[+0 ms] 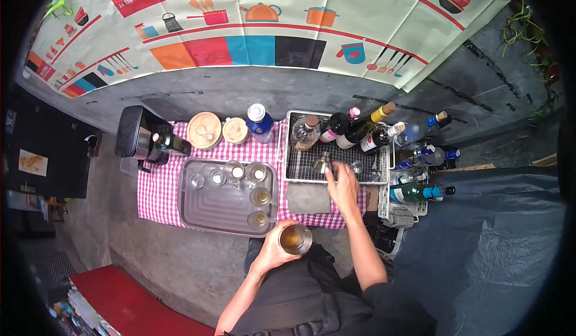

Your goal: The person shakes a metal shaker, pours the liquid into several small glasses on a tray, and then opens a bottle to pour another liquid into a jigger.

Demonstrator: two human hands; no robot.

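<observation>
My left hand (276,247), low in the middle, is wrapped round a metal shaker tin (303,250) with amber liquid in it. My right hand (344,187) reaches over the near rim of a white wire basket (335,184). Its thumb and fingers close at a small shiny metal cup (321,162), whose lower part they partly hide. Left of the hands lies a grey tray (207,217) with several glass mugs; a mug (258,219) at its near right corner is closest to the tin. Pale liquid shows in some of them.
Bottles, among them a dark wine bottle (350,138), crowd the basket's back. More bottles stand in a second white basket (405,211) at right. A grey cloth (309,198) lies before the first basket. A blue-labelled bottle (259,123), wooden-lidded jars (204,131) and a black container (135,135) line the back left.
</observation>
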